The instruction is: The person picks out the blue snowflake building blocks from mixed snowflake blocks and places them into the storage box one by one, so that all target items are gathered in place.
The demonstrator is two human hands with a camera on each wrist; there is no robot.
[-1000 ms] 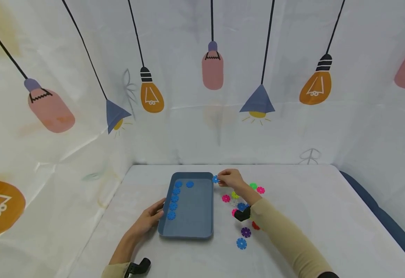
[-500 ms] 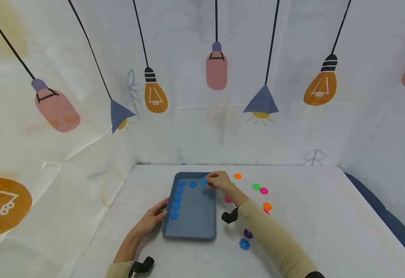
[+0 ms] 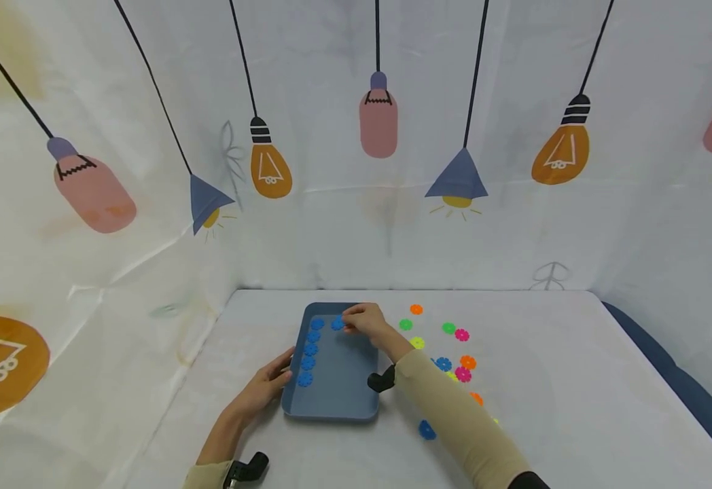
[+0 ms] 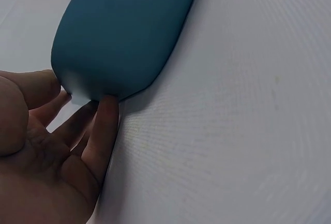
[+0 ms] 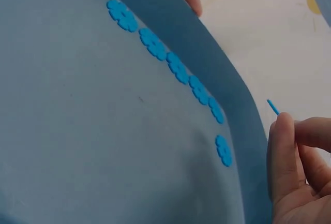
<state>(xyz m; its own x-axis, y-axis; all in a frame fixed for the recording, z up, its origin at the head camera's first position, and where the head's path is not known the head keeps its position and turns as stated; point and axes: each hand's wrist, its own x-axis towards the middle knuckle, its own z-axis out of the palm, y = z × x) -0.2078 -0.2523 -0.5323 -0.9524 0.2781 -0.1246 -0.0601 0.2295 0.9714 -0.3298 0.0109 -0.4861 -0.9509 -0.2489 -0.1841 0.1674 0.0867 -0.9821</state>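
Observation:
A grey-blue tray [image 3: 344, 390] lies on the white table. My left hand [image 3: 263, 387] grips its left edge, thumb at the rim and fingers against the outer side [image 4: 116, 53]. Several blue flower-shaped discs [image 5: 177, 68] form a row along the tray's left side, and one more disc [image 5: 223, 150] sits past a corner at the far end. Over the tray's far part, my right hand [image 3: 371, 327] pinches another thin blue flower-shaped disc [image 5: 272, 106] between thumb and fingertips, seen edge-on in the right wrist view.
Right of the tray, loose flower-shaped discs lie scattered, among them an orange disc [image 3: 468, 362], a green disc [image 3: 405, 324] and a pink disc [image 3: 462, 335]. A blue disc [image 3: 426, 430] is nearer the front. My right sleeve [image 3: 460, 414] hides some. A printed curtain [image 3: 331, 238] stands behind.
My right hand has carried the pinched blue disc leftward from beyond the tray's right rim to over its far part. My left hand has stayed at the tray's edge.

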